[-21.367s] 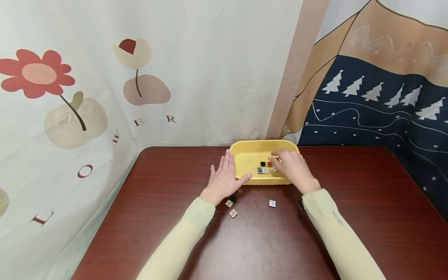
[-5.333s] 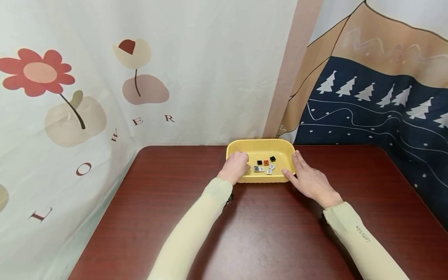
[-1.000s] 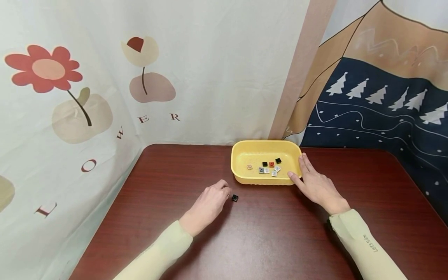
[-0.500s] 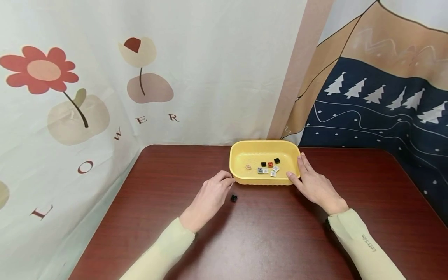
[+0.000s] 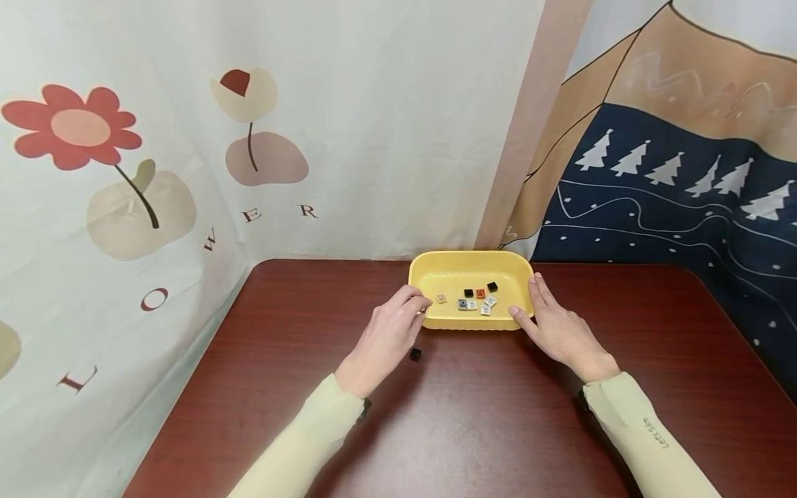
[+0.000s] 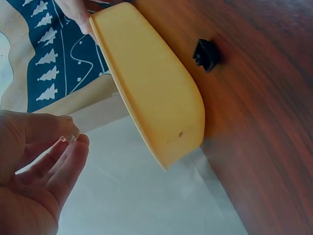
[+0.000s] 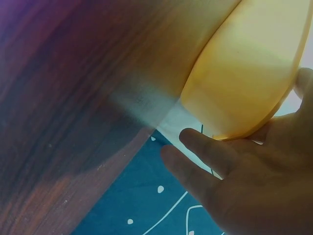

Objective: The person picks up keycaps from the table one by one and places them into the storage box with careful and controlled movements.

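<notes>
My left hand [image 5: 387, 335] pinches a small pale keycap [image 6: 70, 136] between thumb and fingertips, raised at the left front corner of a yellow plastic basin [image 5: 476, 324]. Inside the basin lie several keycaps: a beige one [image 5: 441, 299], a red one [image 5: 481, 294], a grey one [image 5: 463, 304], black ones and white ones. A black keycap [image 5: 415, 354] lies on the table just in front of the basin, beside my left wrist. My right hand [image 5: 563, 339] rests against the basin's right end, fingers straight along the outside and thumb at the front rim.
The basin stands near the back edge of a dark red wooden table [image 5: 486, 429]. Behind it hangs a pale printed curtain [image 5: 373, 138], with a navy tree pattern [image 5: 660, 200] on the right.
Over the last second my left hand has moved from the table beside the black keycap up and right to the basin's left rim. The right hand stays at the basin.
</notes>
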Demonstrator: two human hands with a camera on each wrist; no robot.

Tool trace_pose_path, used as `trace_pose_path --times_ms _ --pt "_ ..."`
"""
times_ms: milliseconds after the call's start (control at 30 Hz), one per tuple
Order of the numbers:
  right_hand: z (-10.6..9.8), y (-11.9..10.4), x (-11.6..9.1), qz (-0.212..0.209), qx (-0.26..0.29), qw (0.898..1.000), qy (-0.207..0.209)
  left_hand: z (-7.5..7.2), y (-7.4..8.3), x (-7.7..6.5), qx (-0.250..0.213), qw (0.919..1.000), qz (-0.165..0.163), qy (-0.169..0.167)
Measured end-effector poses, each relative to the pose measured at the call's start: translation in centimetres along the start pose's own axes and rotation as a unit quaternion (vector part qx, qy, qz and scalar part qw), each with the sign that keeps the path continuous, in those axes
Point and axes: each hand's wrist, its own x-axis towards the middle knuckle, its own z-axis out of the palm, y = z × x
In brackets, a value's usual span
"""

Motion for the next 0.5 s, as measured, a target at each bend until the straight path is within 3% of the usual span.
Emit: trace_pose_path --times_ms 367,500 --pt "0.0 0.1 0.0 0.001 -0.003 1.0 -0.001 1.6 0.0 2.0 -0.003 0.9999 0.01 -0.001" --pt "0.0 0.1 0.0 0.0 -0.005 1.0 -0.001 2.4 -0.2 2.6 0.0 0.9998 0.008 -0.016"
